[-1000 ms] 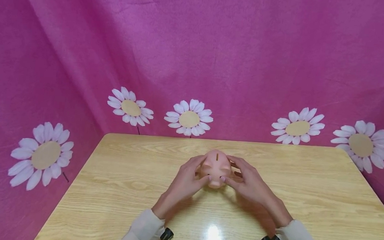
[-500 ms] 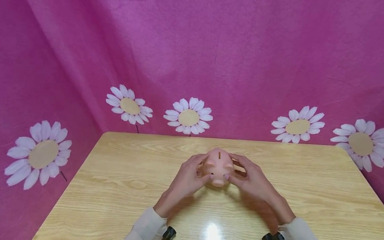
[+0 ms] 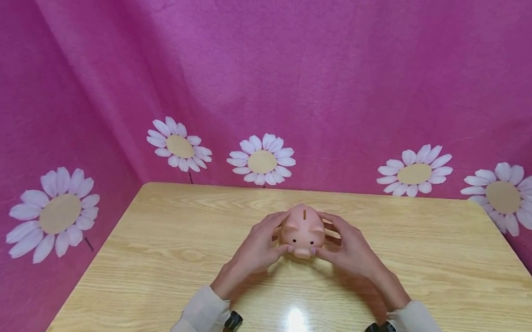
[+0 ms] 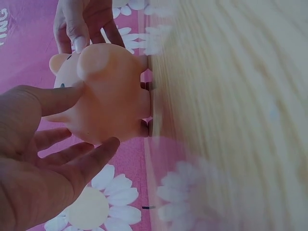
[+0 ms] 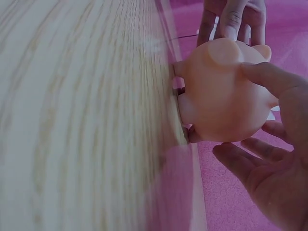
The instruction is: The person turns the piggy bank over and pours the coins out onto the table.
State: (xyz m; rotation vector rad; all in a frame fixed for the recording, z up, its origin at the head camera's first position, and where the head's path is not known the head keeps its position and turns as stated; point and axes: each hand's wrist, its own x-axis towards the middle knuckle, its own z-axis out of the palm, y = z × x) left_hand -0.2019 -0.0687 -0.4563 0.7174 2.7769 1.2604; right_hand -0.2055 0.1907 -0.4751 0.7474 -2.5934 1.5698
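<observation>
A pink piggy bank [image 3: 303,230] stands on its feet on the table, its snout facing me and the coin slot on top. On its left side my left hand [image 3: 260,245] holds it, thumb beside the snout and fingers along the flank. My right hand [image 3: 353,248] grips the opposite side in the same way. In the left wrist view, the thumb touches the face of the piggy bank [image 4: 110,96] and the fingertips reach its side. The right wrist view has the feet of the piggy bank [image 5: 226,101] on the wood.
The wooden table [image 3: 157,261] has rounded far corners. Behind it and along the left hangs a magenta cloth [image 3: 328,77] printed with large white daisies. Dark wrist-worn devices show at both cuffs, such as the one on the left [image 3: 234,321].
Both thumbs have slid down from the piggy bank's eyes to beside its snout, so the eyes now show. Its position in the view has shifted slightly right. Both hands keep hold of it.
</observation>
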